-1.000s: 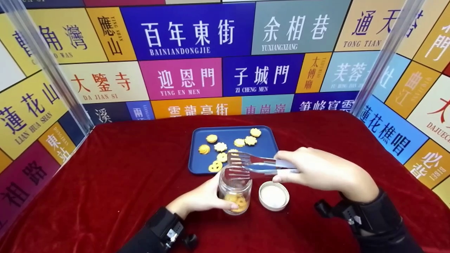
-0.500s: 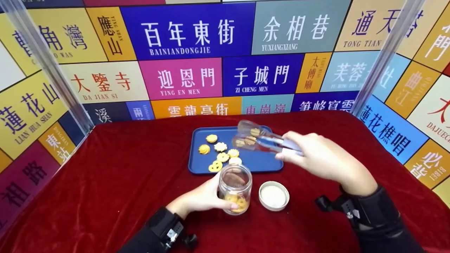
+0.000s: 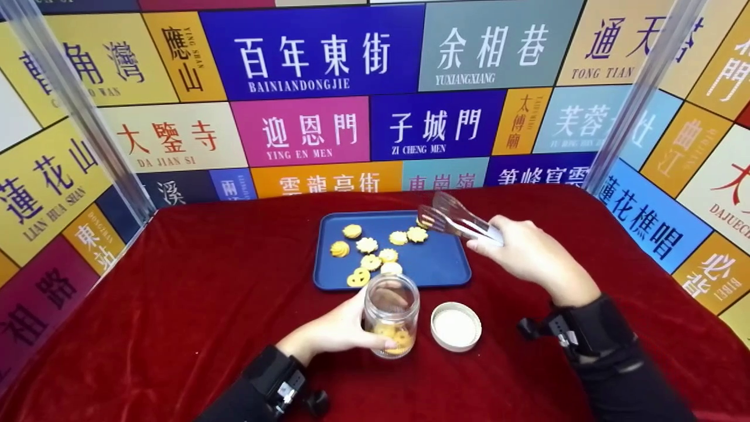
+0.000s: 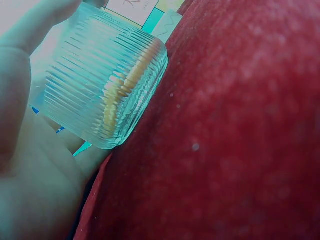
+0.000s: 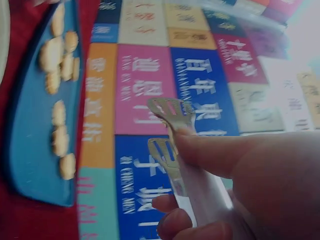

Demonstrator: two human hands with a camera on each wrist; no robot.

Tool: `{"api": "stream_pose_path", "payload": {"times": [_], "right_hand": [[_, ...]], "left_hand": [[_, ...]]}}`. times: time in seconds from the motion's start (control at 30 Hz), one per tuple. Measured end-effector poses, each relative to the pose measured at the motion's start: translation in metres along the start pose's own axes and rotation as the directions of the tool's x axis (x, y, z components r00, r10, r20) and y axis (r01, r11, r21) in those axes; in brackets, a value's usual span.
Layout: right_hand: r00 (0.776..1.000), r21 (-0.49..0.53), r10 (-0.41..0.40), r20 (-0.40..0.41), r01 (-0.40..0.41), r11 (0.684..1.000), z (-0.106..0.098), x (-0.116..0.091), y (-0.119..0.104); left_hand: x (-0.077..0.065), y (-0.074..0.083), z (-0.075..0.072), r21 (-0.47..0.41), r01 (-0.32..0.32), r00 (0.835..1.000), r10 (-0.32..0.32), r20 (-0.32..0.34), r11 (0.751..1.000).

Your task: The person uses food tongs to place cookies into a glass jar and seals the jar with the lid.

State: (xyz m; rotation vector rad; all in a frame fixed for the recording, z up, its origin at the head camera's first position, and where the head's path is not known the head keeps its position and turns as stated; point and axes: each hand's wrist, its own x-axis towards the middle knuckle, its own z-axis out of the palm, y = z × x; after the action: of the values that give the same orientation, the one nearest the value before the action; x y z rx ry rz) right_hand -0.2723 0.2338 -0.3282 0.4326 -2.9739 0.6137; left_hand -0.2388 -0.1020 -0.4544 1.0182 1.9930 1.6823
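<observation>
My left hand (image 3: pixel 334 329) curls round a ribbed clear glass jar (image 3: pixel 391 308) that stands upright and uncapped on the cloth. Cookies (image 3: pixel 401 338) lie in its bottom, visible also through the glass in the left wrist view. My right hand (image 3: pixel 536 255) grips metal tongs (image 3: pixel 463 221) by the handles. Their slotted ends are spread apart over the back right of a blue tray (image 3: pixel 439 266), partly covering one cookie (image 3: pixel 421 222). The right wrist view has nothing between the tong ends. More cookies, such as a swirled one (image 3: pixel 339 249), lie on the tray's left and middle.
A round cream-coloured lid (image 3: pixel 456 327) lies right of the jar. Dark red cloth (image 3: pixel 234 281) covers the table. Behind stands a backdrop (image 3: pixel 310 129) of coloured signs, with clear posts (image 3: pixel 638 105) at both sides.
The right hand has carried the tongs from above the jar mouth to the tray's back right corner, and the tong ends have spread. A pale cookie just behind the jar has come into view.
</observation>
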Motion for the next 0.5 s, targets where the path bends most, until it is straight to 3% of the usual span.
{"api": "stream_pose_path", "payload": {"times": [0.23, 0.5], "right_hand": [[0.992, -0.036, 0.068, 0.109, -0.065, 0.997, 0.026, 0.014, 0.020], [0.988, -0.083, 0.119, 0.097, -0.111, 0.990, 0.057, 0.026, 0.021]], "left_hand": [[0.002, -0.001, 0.001, 0.007, -0.008, 1.000, 0.008, 0.004, 1.000], [0.001, -0.001, 0.001, -0.012, -0.010, 1.000, 0.010, 0.004, 1.000]]}}
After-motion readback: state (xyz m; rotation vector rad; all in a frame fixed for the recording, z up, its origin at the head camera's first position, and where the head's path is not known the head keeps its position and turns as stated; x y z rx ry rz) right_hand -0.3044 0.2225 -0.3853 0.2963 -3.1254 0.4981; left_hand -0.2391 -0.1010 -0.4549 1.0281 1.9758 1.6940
